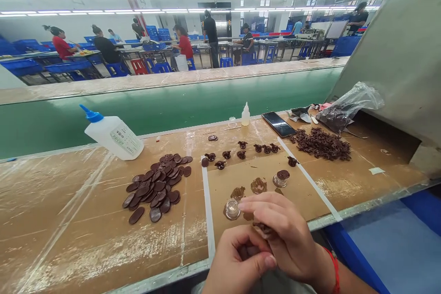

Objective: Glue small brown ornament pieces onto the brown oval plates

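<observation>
My left hand [239, 257] is at the front edge of the table, fingers curled and thumb pressed in; what it pinches, if anything, is hidden. Touching it from the right is my right hand [285, 234], wearing a red string at the wrist. Under its bent fingers shows a small dark brown piece [263, 228], mostly covered. Just beyond the hands stand a small clear glass dish [232, 210] and another with a brown disc [283, 174] on top. Several small brown assembled pieces [241, 155] sit farther back on the brown sheet.
A pile of flat brown oval discs [156, 186] lies left, a heap of small brown bits [322, 144] right. Behind are a large white bottle [115, 138], a small dropper bottle [245, 115], a phone [278, 124] and a plastic bag [351, 103]. A blue bin [382, 239] sits below right.
</observation>
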`<control>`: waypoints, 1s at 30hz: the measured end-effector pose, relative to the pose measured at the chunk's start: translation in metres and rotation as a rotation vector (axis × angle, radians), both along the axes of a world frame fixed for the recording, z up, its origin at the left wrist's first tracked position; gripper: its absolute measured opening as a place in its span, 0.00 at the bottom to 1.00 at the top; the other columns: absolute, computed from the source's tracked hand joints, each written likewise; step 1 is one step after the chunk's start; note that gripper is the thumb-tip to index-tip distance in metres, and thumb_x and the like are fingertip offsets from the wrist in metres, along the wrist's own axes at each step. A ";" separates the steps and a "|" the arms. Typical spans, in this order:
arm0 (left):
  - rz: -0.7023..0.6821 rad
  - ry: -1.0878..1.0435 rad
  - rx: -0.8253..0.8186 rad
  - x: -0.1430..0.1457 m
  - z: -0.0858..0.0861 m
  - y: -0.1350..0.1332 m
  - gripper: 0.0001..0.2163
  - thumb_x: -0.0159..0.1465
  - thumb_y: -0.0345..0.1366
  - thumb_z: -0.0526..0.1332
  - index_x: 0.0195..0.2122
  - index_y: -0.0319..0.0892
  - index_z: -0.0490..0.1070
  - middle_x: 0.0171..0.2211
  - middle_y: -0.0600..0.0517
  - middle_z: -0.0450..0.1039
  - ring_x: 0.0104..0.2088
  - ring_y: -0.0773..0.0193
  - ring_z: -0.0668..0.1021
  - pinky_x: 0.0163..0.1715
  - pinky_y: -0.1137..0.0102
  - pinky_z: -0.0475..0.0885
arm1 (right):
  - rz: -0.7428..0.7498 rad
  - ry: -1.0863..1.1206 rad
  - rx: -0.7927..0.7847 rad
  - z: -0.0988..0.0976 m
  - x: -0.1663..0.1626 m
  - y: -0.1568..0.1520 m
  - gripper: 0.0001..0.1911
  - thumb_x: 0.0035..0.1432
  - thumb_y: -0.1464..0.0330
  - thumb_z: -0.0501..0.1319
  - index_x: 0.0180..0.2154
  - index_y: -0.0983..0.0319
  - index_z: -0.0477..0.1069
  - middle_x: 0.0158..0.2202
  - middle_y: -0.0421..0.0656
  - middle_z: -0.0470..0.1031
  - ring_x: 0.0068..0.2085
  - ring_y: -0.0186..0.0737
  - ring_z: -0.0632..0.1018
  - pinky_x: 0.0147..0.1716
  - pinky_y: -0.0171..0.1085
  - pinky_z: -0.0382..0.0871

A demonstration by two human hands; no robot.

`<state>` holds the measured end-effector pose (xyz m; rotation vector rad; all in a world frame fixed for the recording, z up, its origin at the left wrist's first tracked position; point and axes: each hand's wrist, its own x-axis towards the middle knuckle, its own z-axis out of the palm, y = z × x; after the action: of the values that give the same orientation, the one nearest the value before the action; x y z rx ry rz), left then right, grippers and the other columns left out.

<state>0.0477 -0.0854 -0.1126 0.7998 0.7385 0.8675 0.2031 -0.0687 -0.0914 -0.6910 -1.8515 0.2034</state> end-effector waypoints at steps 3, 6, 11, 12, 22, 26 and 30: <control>-0.102 -0.077 -0.018 -0.004 -0.008 0.006 0.16 0.43 0.37 0.83 0.32 0.40 0.84 0.27 0.53 0.79 0.29 0.64 0.79 0.32 0.74 0.71 | 0.052 -0.060 0.016 0.006 -0.003 -0.003 0.13 0.76 0.66 0.50 0.57 0.56 0.65 0.48 0.51 0.83 0.46 0.46 0.85 0.45 0.47 0.82; -0.164 -0.126 0.000 -0.006 -0.016 0.008 0.20 0.40 0.32 0.84 0.36 0.41 0.86 0.28 0.53 0.79 0.29 0.66 0.79 0.31 0.76 0.70 | 0.031 -0.056 -0.008 0.008 -0.007 -0.007 0.11 0.76 0.63 0.51 0.53 0.56 0.68 0.41 0.50 0.80 0.38 0.44 0.83 0.35 0.43 0.81; -0.176 -0.189 -0.079 -0.011 -0.019 0.000 0.14 0.43 0.30 0.83 0.31 0.42 0.85 0.23 0.55 0.79 0.26 0.69 0.80 0.29 0.79 0.71 | 0.001 0.102 -0.091 0.001 -0.014 -0.012 0.11 0.73 0.69 0.54 0.51 0.56 0.72 0.31 0.42 0.76 0.30 0.39 0.76 0.31 0.37 0.77; -0.154 -0.210 -0.094 -0.013 -0.018 -0.003 0.14 0.45 0.31 0.83 0.32 0.43 0.86 0.23 0.54 0.81 0.26 0.68 0.81 0.29 0.78 0.72 | -0.028 0.147 -0.151 -0.002 -0.015 -0.012 0.11 0.72 0.70 0.55 0.51 0.56 0.73 0.33 0.41 0.77 0.32 0.38 0.78 0.33 0.35 0.77; 0.235 -0.339 -0.094 -0.036 -0.015 -0.008 0.16 0.49 0.35 0.81 0.39 0.46 0.85 0.47 0.48 0.86 0.32 0.64 0.86 0.32 0.78 0.77 | -0.144 0.249 -0.691 -0.017 -0.002 0.006 0.08 0.70 0.69 0.61 0.43 0.59 0.80 0.36 0.42 0.82 0.33 0.35 0.83 0.35 0.27 0.80; 0.262 -0.317 -0.053 -0.047 -0.022 -0.008 0.17 0.51 0.36 0.80 0.43 0.47 0.84 0.47 0.47 0.85 0.34 0.62 0.85 0.35 0.74 0.79 | -0.149 0.212 -0.792 -0.019 -0.002 0.011 0.08 0.67 0.66 0.62 0.40 0.61 0.79 0.32 0.41 0.82 0.30 0.36 0.84 0.32 0.28 0.79; 0.304 -0.282 -0.022 -0.054 -0.027 -0.008 0.17 0.51 0.38 0.80 0.42 0.48 0.85 0.48 0.47 0.84 0.32 0.63 0.84 0.35 0.72 0.79 | -0.201 0.144 -0.843 -0.018 -0.002 0.015 0.09 0.67 0.64 0.62 0.37 0.61 0.78 0.27 0.39 0.79 0.28 0.37 0.82 0.30 0.29 0.78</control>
<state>-0.0067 -0.0936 -0.1392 0.5366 0.6257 1.2159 0.2013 -0.0535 -0.1096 -1.3830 -1.5050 0.9037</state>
